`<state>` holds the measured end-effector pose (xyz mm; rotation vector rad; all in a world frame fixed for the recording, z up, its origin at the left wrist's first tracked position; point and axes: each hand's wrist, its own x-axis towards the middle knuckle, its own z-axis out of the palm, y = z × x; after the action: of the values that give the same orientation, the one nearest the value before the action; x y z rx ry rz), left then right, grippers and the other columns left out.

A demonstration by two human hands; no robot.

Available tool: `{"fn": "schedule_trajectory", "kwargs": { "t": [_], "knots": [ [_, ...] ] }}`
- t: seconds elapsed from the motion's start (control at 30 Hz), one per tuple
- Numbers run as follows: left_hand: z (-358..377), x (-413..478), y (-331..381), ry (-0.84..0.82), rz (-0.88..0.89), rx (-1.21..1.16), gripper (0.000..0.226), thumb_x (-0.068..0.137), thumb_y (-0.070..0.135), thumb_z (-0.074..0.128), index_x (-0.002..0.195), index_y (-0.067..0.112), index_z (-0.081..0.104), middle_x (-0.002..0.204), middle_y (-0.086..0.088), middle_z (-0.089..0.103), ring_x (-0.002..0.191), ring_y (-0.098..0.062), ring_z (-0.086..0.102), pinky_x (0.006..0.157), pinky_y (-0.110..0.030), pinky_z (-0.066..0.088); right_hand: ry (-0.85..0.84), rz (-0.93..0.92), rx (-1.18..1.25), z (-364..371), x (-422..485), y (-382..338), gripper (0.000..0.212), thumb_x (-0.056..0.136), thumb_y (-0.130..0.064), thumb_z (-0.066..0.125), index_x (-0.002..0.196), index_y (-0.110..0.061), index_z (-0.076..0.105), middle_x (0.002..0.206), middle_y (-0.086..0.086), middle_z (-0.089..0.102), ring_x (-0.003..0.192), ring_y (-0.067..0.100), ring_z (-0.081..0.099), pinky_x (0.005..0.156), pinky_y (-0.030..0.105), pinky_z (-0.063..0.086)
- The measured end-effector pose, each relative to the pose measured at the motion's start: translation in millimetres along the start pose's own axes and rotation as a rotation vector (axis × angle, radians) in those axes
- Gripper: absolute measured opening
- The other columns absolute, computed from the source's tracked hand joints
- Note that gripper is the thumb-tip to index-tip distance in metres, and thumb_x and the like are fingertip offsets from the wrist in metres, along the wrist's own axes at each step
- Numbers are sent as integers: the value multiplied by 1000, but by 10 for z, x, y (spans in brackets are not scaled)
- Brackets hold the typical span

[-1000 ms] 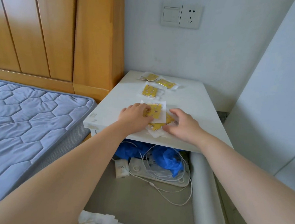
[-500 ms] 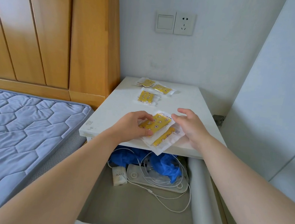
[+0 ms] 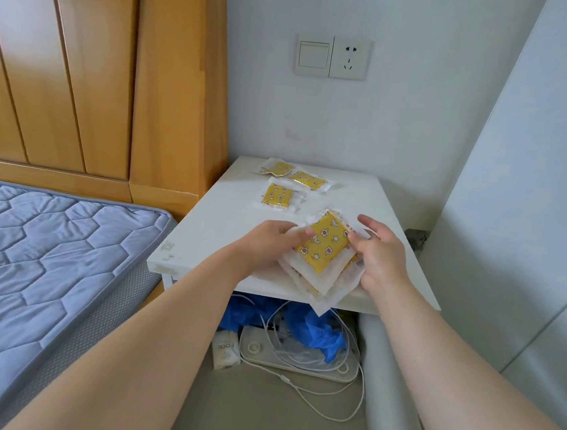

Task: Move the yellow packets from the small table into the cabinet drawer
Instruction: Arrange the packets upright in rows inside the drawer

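Note:
A small stack of yellow packets (image 3: 324, 246) in clear wrappers is lifted just above the front edge of the small white table (image 3: 226, 223). My left hand (image 3: 269, 244) pinches the stack's left side, thumb on top. My right hand (image 3: 379, 254) pinches its right side. Three more yellow packets lie flat farther back on the table: one (image 3: 278, 196) in the middle, two (image 3: 307, 178) near the wall. No cabinet drawer shows in this view.
Under the table lie a blue bag (image 3: 316, 331), a white device with tangled cables (image 3: 297, 356) and a small white box (image 3: 226, 348). A bed with a blue mattress (image 3: 41, 262) and wooden headboard (image 3: 92, 71) is left. A white wall panel (image 3: 533, 202) is right.
Both hands gathered the front packets off the table top and raised them as a stack, tilting it toward me. The view has tipped up.

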<state>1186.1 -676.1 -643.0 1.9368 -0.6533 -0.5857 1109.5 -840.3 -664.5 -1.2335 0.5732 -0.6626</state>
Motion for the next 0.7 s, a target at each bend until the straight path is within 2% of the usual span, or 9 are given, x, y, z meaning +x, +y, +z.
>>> {"fn": "schedule_trajectory", "kwargs": {
  "t": [0.07, 0.2, 0.3, 0.43, 0.53, 0.6, 0.63, 0.7],
  "knots": [
    [46, 8, 35, -13, -34, 8, 40, 90, 51, 56, 106, 16, 69, 104, 1, 71, 99, -17, 65, 100, -36, 46, 5, 13, 84, -11, -17, -19, 33, 85, 10, 59, 100, -19, 65, 113, 8, 59, 100, 29, 64, 83, 44, 55],
    [70, -3, 52, -18, -26, 94, 29, 90, 38, 63, 101, 13, 70, 100, -1, 72, 96, -19, 67, 90, -30, 51, -22, -8, 122, -35, -37, -29, 29, 84, 13, 58, 96, -13, 65, 93, 7, 61, 81, 23, 64, 66, 33, 54],
    [46, -39, 33, -6, 0, 99, 19, 91, 32, 63, 94, 15, 70, 95, 1, 72, 88, -15, 67, 79, -21, 50, -64, -27, 78, -13, -50, -25, 28, 84, 13, 58, 102, -8, 63, 86, 5, 64, 75, 20, 64, 63, 30, 54],
    [28, -42, 28, 63, 2, 57, 9, 90, 29, 65, 87, 21, 68, 88, 3, 70, 77, -10, 63, 68, -18, 49, -136, -70, -30, 6, 14, -4, 26, 84, 8, 62, 107, -4, 63, 89, 6, 68, 80, 20, 65, 77, 35, 55],
    [-41, -18, -4, 172, 0, 30, 11, 88, 29, 67, 82, 20, 68, 80, 3, 68, 68, -11, 60, 60, -20, 44, -142, -156, -222, 71, 93, 45, 6, 85, -16, 68, 90, -13, 66, 85, 3, 69, 83, 21, 66, 87, 40, 52],
    [-145, 12, -67, 307, 0, 30, 16, 87, 30, 66, 81, 15, 66, 77, 0, 65, 65, -13, 55, 55, -20, 39, -128, -171, -302, 138, 162, 60, 14, 86, -29, 64, 84, -15, 65, 85, 3, 68, 86, 23, 65, 91, 43, 52],
    [-215, 23, -111, 390, 3, 35, 17, 88, 29, 65, 78, 15, 63, 73, 1, 62, 62, -12, 52, 52, -19, 36, -128, -164, -316, 176, 187, 56, 16, 88, -30, 60, 86, -15, 64, 88, 3, 68, 89, 23, 64, 92, 43, 51],
    [-354, 53, -209, 556, -4, 18, 18, 89, 27, 63, 75, 18, 56, 68, 4, 56, 57, -10, 48, 48, -20, 32, -143, -203, -444, 258, 259, 66, 18, 92, -28, 55, 100, -14, 63, 103, 3, 65, 102, 20, 61, 91, 35, 48]
  ]
}}
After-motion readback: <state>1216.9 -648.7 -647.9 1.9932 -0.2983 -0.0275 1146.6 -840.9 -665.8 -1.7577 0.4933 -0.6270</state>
